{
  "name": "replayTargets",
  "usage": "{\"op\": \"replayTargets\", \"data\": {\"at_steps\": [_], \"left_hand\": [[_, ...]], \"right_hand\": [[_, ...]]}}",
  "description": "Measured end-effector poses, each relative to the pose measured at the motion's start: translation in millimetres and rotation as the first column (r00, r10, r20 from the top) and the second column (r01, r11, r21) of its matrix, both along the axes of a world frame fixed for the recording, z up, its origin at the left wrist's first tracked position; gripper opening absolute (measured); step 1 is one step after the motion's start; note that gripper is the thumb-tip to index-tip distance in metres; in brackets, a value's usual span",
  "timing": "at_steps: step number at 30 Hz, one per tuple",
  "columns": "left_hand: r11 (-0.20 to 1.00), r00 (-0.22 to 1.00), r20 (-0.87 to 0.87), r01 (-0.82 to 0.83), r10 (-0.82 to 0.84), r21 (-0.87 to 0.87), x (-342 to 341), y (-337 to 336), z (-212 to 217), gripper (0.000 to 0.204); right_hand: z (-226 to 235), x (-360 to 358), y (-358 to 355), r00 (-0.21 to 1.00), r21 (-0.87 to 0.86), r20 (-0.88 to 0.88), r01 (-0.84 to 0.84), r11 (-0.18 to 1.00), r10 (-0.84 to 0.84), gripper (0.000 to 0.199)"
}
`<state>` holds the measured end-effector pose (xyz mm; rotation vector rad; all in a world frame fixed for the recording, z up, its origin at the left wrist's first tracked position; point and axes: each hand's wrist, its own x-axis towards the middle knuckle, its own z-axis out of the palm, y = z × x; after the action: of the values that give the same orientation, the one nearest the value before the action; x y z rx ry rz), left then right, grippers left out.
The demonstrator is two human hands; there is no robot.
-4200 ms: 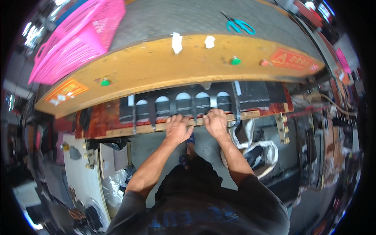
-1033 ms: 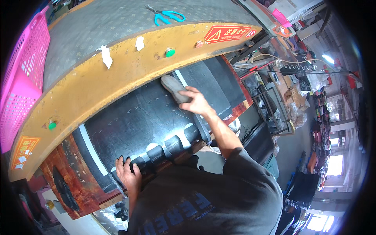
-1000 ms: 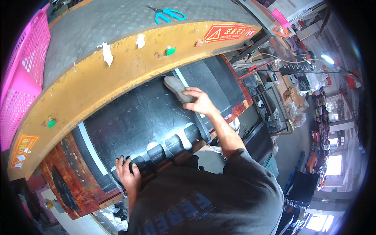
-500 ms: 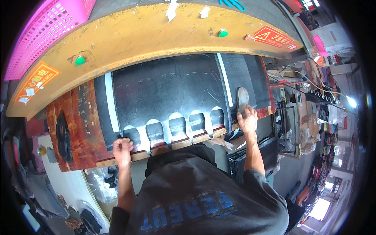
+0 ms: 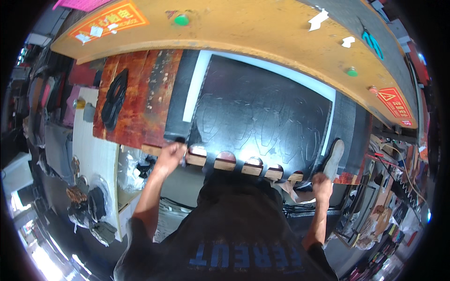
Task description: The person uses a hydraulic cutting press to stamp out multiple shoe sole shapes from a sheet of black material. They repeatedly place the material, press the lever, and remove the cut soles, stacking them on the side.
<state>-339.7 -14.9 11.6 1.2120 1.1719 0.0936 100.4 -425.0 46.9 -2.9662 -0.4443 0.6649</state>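
A large black sheet [image 5: 262, 103], marked with faint shoe-sole outlines, lies on the work board. Several rounded notches are cut along its near edge, which hangs past the board's wooden front edge. My left hand [image 5: 171, 158] is closed on the sheet's near left corner. At the near right corner my right hand [image 5: 322, 185] is closed on the sheet, its fingertips partly hidden. Just beyond that hand lies a grey sole-shaped piece [image 5: 334, 157]. White backing [image 5: 196, 89] shows along the sheet's left, far and right sides.
A yellow machine beam [image 5: 262, 37] with green buttons crosses above the far side. Black sole-shaped loops [image 5: 115, 100] lie on the reddish-brown board [image 5: 139, 93] at left. Teal-handled scissors [image 5: 372, 44] rest on the machine. Bagged material [image 5: 136, 166] sits below the board at left.
The black sheet has come nearer to me, uncovering white backing at its far side. My right hand has gone from the sole-shaped piece to the sheet's corner. The view has turned.
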Motion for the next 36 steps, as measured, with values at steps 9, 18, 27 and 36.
{"op": "replayTargets", "data": {"at_steps": [9, 18, 27, 36], "left_hand": [[0.868, 0.93, 0.273, -0.084, 0.244, -0.49, 53.8, 41.3, -18.9, 0.038], [0.925, 0.952, -0.271, 0.225, -0.142, 0.307, 63.7, 31.6, -11.3, 0.032], [0.664, 0.936, -0.284, 0.347, -0.205, 0.663, 96.0, 3.1, 37.7, 0.037], [0.643, 0.976, 0.198, 0.096, 0.088, -0.759, 132.5, 40.2, -26.7, 0.028]], "right_hand": [[-15.1, -134.1, 313.5, 0.306, 0.556, 0.261, -0.823, 0.116, 0.916, 0.079], [1.5, -125.1, 375.6, 0.758, 0.83, -0.299, -0.094, 0.55, 0.58, 0.029], [67.0, -10.7, 319.2, 0.788, 0.879, 0.196, -0.405, 0.251, 0.584, 0.036], [-16.2, -81.0, 270.9, 0.129, 0.376, 0.113, -0.924, 0.077, 0.985, 0.088]]}}
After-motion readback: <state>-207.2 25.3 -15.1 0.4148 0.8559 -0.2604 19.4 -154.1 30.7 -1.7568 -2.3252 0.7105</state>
